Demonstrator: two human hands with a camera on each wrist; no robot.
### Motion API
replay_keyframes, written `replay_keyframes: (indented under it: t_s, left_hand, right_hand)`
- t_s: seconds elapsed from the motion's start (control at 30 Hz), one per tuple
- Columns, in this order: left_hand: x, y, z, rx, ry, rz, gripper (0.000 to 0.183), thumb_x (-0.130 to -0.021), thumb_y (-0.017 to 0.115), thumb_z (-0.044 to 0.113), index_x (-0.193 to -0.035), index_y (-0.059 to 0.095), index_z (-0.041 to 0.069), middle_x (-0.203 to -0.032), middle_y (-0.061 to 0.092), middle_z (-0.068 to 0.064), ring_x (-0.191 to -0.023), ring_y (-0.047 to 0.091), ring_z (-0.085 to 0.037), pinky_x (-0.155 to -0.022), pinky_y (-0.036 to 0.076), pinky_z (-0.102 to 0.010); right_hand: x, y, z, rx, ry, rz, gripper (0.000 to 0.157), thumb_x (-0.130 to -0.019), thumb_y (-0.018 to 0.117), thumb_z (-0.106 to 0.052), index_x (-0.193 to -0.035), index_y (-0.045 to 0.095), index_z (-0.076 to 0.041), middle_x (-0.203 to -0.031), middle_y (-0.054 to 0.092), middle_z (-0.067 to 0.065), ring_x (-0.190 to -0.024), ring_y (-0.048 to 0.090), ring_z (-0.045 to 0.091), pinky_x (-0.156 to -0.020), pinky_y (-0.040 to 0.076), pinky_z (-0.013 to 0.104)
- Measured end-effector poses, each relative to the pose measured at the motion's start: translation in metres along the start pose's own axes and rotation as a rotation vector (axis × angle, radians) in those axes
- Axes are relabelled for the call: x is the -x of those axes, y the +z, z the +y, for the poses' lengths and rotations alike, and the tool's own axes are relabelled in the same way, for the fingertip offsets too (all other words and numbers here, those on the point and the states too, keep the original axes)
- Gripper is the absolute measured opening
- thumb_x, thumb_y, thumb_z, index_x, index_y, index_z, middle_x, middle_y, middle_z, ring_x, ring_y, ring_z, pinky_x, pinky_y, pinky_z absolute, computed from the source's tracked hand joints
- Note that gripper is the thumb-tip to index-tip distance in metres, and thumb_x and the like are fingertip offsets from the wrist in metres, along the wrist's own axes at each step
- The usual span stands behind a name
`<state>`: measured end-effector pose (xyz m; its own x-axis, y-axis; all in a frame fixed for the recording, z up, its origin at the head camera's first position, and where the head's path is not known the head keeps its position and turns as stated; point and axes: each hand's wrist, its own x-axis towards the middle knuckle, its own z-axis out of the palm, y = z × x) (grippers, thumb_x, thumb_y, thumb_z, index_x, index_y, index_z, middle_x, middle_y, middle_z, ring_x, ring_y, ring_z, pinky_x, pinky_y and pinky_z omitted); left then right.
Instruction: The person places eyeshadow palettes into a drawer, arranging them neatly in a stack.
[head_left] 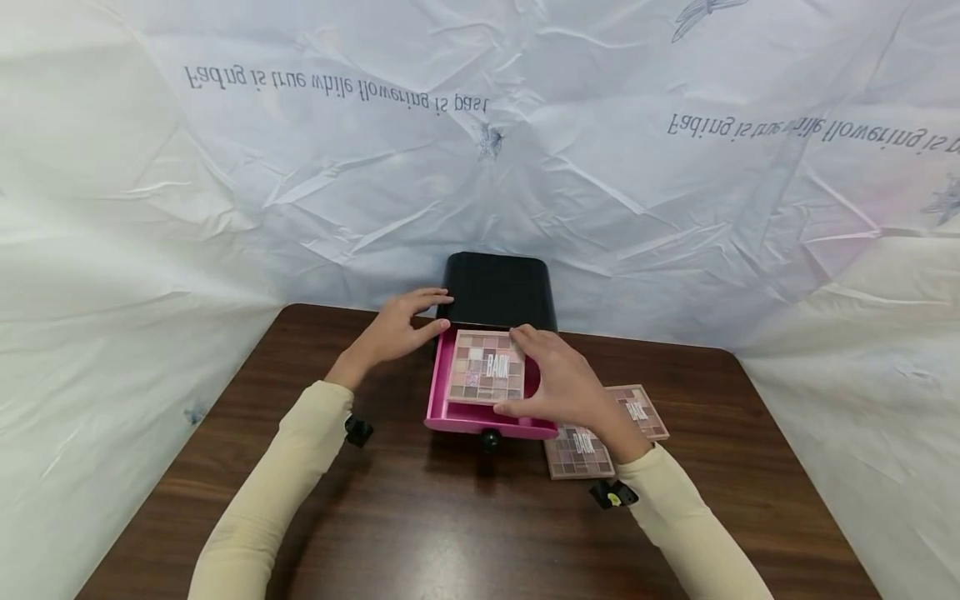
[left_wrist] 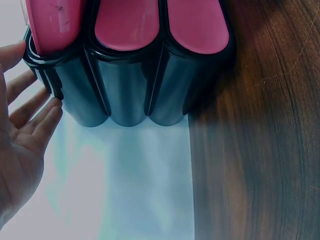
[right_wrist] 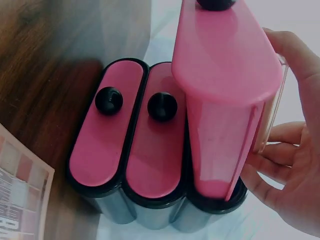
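A small black drawer unit (head_left: pixel 498 287) stands at the back of the table with its top pink drawer (head_left: pixel 487 427) pulled out. My right hand (head_left: pixel 566 379) pinches an eyeshadow palette (head_left: pixel 483 375) by its right side, thumb at the near corner and fingers at the far one. The palette lies level at the drawer's opening; whether it touches the drawer floor cannot be told. In the right wrist view, only the palette's edge (right_wrist: pixel 272 112) shows beside the drawer. My left hand (head_left: pixel 397 329) rests its extended fingers against the unit's left side, also visible in the left wrist view.
Two more palettes, a nearer one (head_left: pixel 577 454) and a farther one (head_left: pixel 641 408), lie on the brown wooden table (head_left: pixel 435 533) right of the unit, partly under my right forearm. Two lower drawers (right_wrist: pixel 102 150) are closed, with black knobs. A white printed sheet (head_left: pixel 360 167) hangs behind.
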<state>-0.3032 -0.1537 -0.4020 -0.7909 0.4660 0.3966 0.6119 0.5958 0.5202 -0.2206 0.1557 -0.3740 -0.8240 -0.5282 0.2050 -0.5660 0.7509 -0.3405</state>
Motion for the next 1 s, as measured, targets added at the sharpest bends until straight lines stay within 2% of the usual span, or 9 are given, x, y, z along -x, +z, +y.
replay_keyframes:
  t_s: [0.23, 0.5, 1.0]
  left_hand:
    - [0.005, 0.0, 0.004, 0.001, -0.016, -0.001, 0.051, -0.102, 0.062, 0.043, -0.146, 0.059, 0.017, -0.154, 0.05, -0.009, -0.137, 0.052, -0.033, -0.113, 0.04, -0.057]
    - [0.008, 0.002, 0.009, -0.007, -0.023, 0.001, 0.055, -0.101, 0.06, 0.05, -0.146, 0.059, 0.018, -0.154, 0.049, -0.009, -0.136, 0.053, -0.033, -0.113, 0.04, -0.057]
    - [0.006, 0.004, 0.006, 0.001, -0.031, 0.01, 0.052, -0.101, 0.063, 0.044, -0.145, 0.06, 0.018, -0.153, 0.051, -0.008, -0.135, 0.054, -0.032, -0.112, 0.041, -0.056]
  right_hand:
    - [0.001, 0.006, -0.008, 0.036, -0.034, -0.005, 0.112, -0.071, 0.081, -0.07, -0.157, 0.043, -0.009, -0.16, 0.041, 0.015, -0.145, 0.041, 0.035, -0.112, 0.041, 0.058]
    - [0.003, 0.008, -0.008, 0.041, -0.034, -0.022, 0.111, -0.072, 0.081, -0.069, -0.156, 0.043, -0.008, -0.16, 0.04, 0.016, -0.145, 0.041, 0.039, -0.113, 0.038, 0.06]
    - [-0.003, 0.016, -0.005, 0.023, -0.056, -0.02, 0.107, -0.073, 0.079, -0.069, -0.153, 0.048, -0.007, -0.157, 0.046, 0.015, -0.143, 0.045, 0.036, -0.113, 0.038, 0.061]
